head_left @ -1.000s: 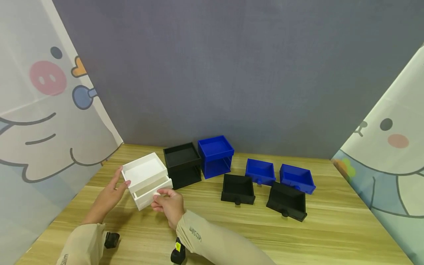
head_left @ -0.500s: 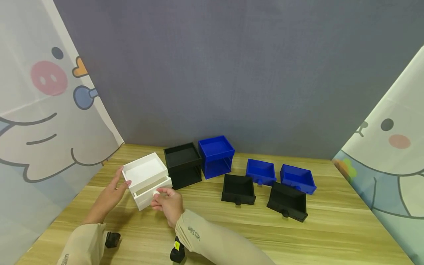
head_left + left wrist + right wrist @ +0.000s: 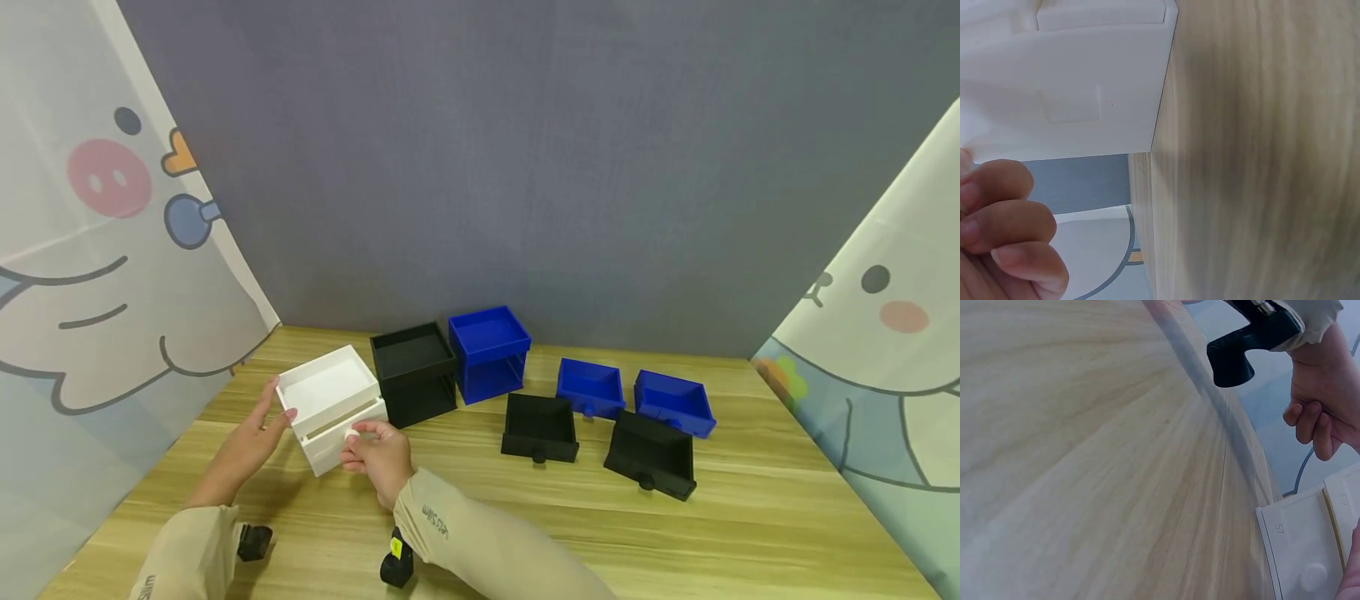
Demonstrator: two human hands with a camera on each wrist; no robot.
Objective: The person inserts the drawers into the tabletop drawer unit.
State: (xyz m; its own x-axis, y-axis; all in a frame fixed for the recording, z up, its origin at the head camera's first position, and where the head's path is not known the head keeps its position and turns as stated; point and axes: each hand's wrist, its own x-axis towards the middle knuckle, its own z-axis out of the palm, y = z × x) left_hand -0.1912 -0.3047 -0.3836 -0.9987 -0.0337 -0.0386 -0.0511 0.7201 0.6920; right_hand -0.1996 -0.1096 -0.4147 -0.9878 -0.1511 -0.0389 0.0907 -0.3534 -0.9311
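A small white drawer cabinet [image 3: 330,387] with a tray-like top stands at the left of the table. My left hand [image 3: 251,442] holds its left side, thumb at the front corner; in the left wrist view several fingers [image 3: 1010,219] are curled beside the cabinet wall. With thumb and fingers my right hand [image 3: 381,460] pinches the round white knob [image 3: 351,434] of a white drawer [image 3: 324,450]. That drawer sticks out slightly, with a narrow gap behind its front. Another knob [image 3: 1314,576] shows on the lower drawer front in the right wrist view.
Beside the white cabinet stand a black cabinet [image 3: 414,358] and a blue cabinet [image 3: 489,333], both with open fronts. Two blue drawers [image 3: 590,383] and two black drawers [image 3: 538,425] lie to the right. A grey backdrop [image 3: 525,167] rises behind the wooden table [image 3: 525,525].
The white drawer has slid further into its cabinet, and the gap behind its front has narrowed. My right hand has moved slightly forward with the knob. My left hand stays in place.
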